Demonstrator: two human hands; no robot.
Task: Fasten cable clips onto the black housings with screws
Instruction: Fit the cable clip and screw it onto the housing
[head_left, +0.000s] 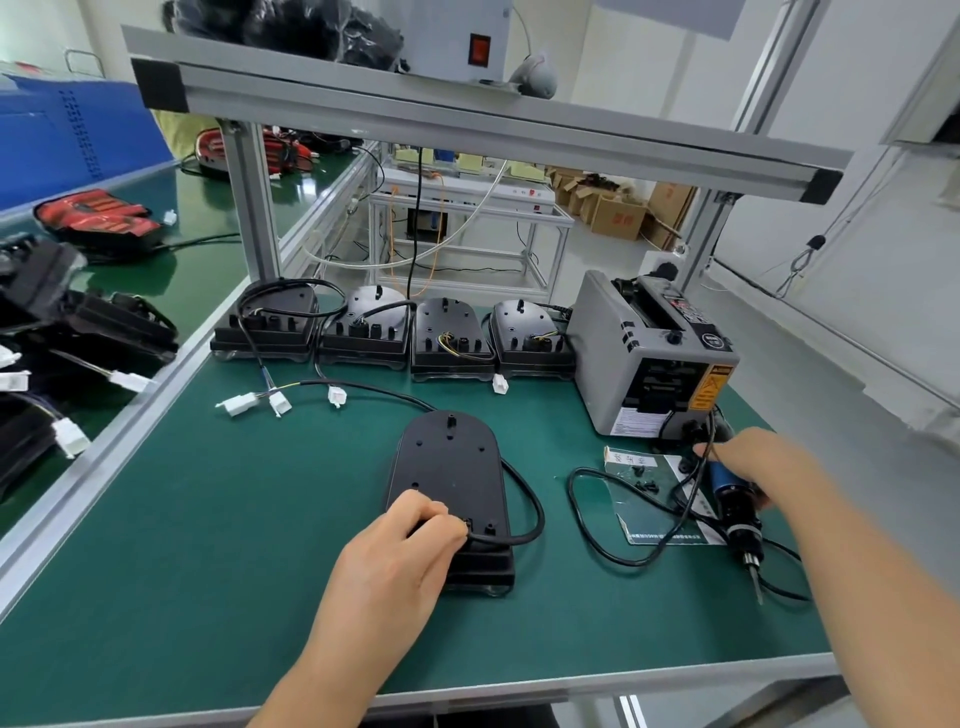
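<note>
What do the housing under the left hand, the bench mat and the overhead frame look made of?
Black housing: likely moulded plastic, matte, with moulded bosses. Green mat: probably rubber or vinyl, smooth with soft glare. Overhead frame: apparently extruded aluminium, pale grey, slotted, black end caps.

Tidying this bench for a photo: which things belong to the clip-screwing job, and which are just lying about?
Job: black housing, held by left hand; electric screwdriver, in right hand; loose screws.
Lying about: tape dispenser; red lamps; cardboard boxes.

housing (448, 478) mid-table | four housings (395, 332) behind | dispenser (649, 358) right-rear | screwdriver (737, 514) right of housing
</note>
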